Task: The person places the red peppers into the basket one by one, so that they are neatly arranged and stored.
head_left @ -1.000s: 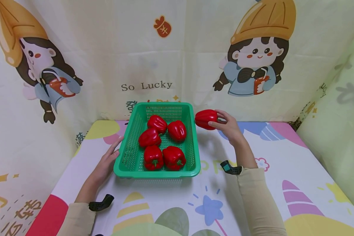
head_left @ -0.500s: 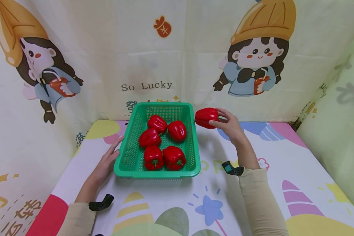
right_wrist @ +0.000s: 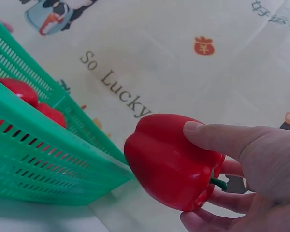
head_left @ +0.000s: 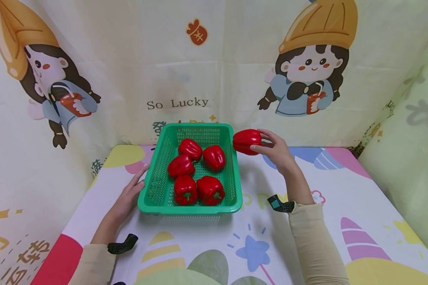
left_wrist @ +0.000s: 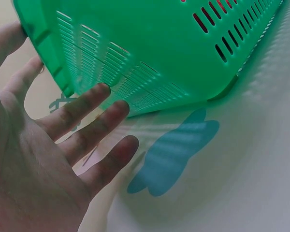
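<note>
A red bell pepper [head_left: 247,142] is gripped by the stem end between the thumb and fingers of my right hand [head_left: 279,152], just beyond the right rim of a green plastic basket [head_left: 237,182]. In the right wrist view this pepper [right_wrist: 166,159] lies sideways, its green stem pointing toward the palm. Several more red bell peppers [head_left: 214,158] lie inside the basket. At the basket's left side rests my left hand [head_left: 128,196]; in the left wrist view its fingers [left_wrist: 99,121] are spread and nearly straight against the slotted wall.
The basket stands on a table with a colourful printed cloth [head_left: 271,237]. A printed curtain [head_left: 221,79] hangs right behind the table, and more cloth [head_left: 413,158] encloses the right side. Black wrist devices [head_left: 123,244] sit at both cuffs.
My right hand has raised the held pepper slightly, then shifted it a little left toward the basket rim. The left hand, basket and peppers inside have stayed in place.
</note>
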Demonstrator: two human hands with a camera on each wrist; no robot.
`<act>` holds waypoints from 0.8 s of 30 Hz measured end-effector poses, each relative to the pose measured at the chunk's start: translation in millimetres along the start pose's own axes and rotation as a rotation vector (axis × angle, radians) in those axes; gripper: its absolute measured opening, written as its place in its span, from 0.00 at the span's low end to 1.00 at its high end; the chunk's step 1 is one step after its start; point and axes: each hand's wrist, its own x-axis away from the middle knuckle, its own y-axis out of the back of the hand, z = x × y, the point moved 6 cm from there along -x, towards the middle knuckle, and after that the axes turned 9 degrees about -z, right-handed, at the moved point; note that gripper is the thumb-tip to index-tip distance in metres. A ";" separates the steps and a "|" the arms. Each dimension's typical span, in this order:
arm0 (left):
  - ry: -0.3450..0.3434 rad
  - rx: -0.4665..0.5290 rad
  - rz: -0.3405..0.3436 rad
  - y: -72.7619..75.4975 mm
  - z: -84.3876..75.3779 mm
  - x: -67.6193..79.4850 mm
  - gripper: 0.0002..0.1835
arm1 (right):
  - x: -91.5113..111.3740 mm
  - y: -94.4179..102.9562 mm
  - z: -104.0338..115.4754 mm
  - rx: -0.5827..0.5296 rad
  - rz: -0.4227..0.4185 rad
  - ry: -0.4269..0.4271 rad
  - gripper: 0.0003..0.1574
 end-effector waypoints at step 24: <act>0.001 0.007 0.001 -0.3 0.6 -0.4 0.29 | 12.3 -9.5 16.4 0.015 0.038 0.072 0.46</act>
